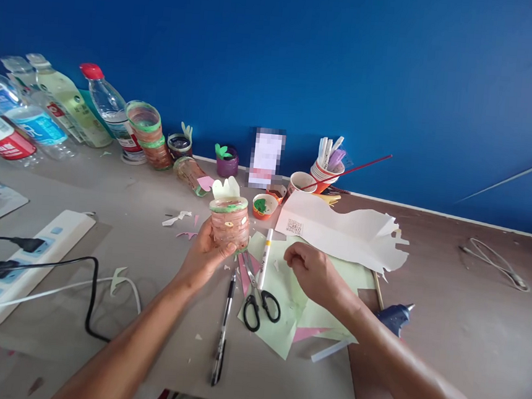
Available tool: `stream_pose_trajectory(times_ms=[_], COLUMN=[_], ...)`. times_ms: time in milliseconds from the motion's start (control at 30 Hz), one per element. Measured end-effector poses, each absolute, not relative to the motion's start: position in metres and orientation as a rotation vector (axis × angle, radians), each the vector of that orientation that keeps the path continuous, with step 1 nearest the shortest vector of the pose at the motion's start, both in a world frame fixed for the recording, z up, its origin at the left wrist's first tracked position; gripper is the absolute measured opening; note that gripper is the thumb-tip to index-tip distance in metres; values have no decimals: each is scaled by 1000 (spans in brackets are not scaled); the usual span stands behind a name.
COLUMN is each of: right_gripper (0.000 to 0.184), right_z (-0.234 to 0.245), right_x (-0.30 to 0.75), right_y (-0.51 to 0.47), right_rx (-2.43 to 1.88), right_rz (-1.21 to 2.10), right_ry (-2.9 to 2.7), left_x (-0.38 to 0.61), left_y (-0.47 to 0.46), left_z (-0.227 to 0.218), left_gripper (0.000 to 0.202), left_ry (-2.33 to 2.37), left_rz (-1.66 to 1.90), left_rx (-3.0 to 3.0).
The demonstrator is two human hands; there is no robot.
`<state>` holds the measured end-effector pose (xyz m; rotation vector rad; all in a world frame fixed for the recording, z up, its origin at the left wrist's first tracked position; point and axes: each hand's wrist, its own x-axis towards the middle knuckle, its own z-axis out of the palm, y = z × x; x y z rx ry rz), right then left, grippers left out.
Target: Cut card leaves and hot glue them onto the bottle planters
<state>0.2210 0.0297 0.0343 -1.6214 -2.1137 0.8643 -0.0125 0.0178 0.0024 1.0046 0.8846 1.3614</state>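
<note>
My left hand (205, 250) is wrapped round a small painted cup (230, 221), brownish pink with a green rim. Pale paper petal shapes (226, 188) stand up at the cup's back, and small pale pieces sit on its side. To the right, my right hand (305, 266) has its fingers curled in above light green paper (278, 325); whatever may be in them is hidden. Between the hands lie a white marker (266, 258) and black-handled scissors (257, 301), blades pointing away from me. A black pen (223, 332) lies nearer to me.
Plastic bottles (69, 105) and painted cups (148, 136) line the left and back. Behind are a green paint cup (264, 207), a brush (352, 170) and torn white paper (342, 228). A glue gun (395, 318) lies right; a power strip (31, 266) with cables lies left.
</note>
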Motion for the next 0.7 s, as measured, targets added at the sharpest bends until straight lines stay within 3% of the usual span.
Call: stream_pose_trajectory(times_ms=[100,700], right_gripper=[33,21], right_z=[32,28], right_x=[217,202], right_y=[35,43], right_rx=[-1654,-1619], right_rz=[878,795], right_ry=[-2117,-2204], left_x=[-13,-12], left_y=[19,20], left_z=[-2,-8], left_gripper=[52,53], left_ry=[894,871], left_rz=[1346,1348], left_rx=[1015,1015])
